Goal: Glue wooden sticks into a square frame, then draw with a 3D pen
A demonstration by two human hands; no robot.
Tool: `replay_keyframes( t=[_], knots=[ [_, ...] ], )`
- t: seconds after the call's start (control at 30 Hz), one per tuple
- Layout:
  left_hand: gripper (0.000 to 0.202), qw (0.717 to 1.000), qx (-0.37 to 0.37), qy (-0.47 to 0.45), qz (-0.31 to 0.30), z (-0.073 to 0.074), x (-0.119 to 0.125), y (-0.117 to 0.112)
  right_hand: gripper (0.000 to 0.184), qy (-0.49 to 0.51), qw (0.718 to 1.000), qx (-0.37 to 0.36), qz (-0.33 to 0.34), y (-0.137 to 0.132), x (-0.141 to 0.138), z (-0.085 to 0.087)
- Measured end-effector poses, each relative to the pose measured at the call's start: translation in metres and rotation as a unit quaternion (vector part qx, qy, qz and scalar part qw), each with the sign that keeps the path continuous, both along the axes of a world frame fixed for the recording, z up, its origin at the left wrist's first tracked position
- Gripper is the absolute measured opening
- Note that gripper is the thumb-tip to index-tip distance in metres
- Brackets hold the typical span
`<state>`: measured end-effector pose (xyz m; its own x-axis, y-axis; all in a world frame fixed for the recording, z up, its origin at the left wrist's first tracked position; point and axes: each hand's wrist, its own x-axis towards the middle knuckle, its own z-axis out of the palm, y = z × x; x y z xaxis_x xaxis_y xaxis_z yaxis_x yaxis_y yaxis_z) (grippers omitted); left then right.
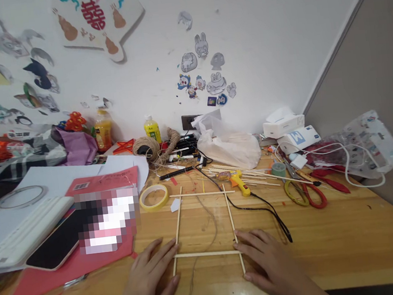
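Four thin wooden sticks form a frame on the table, their ends crossing at the corners. My left hand (pixel 152 271) lies flat with fingers apart, its fingertips touching the left stick (pixel 179 223). On the other side my right hand (pixel 263 256) rests with spread fingers against the right stick (pixel 230 214). The near crosspiece (pixel 208 254) runs between both hands, and the far crosspiece (pixel 202 194) lies beyond them. A thin loose string (pixel 215 221) passes through the frame. Just behind the far right corner is a yellow hot glue gun (pixel 239 183).
A yellow tape roll (pixel 154 198) and a phone (pixel 61 241) on a red folder (pixel 99 260) lie left. Scissors (pixel 316 195) and a black cable (pixel 279 221) lie right. At the back are twine (pixel 146 148), a plastic bag (pixel 232 150) and bottles (pixel 152 129).
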<state>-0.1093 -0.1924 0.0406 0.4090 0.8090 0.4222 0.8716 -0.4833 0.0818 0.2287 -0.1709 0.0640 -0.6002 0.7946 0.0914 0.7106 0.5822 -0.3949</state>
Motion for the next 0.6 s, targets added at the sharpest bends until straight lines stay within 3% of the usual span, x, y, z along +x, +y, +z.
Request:
replay_keyframes(
  t=[0.6],
  knots=[
    [0.054,1.000,0.019,0.011,-0.002,0.0011,0.0009,-0.0008,0.053,-0.034,0.999,-0.012,0.002,0.0002,0.0037,-0.0078]
  ],
)
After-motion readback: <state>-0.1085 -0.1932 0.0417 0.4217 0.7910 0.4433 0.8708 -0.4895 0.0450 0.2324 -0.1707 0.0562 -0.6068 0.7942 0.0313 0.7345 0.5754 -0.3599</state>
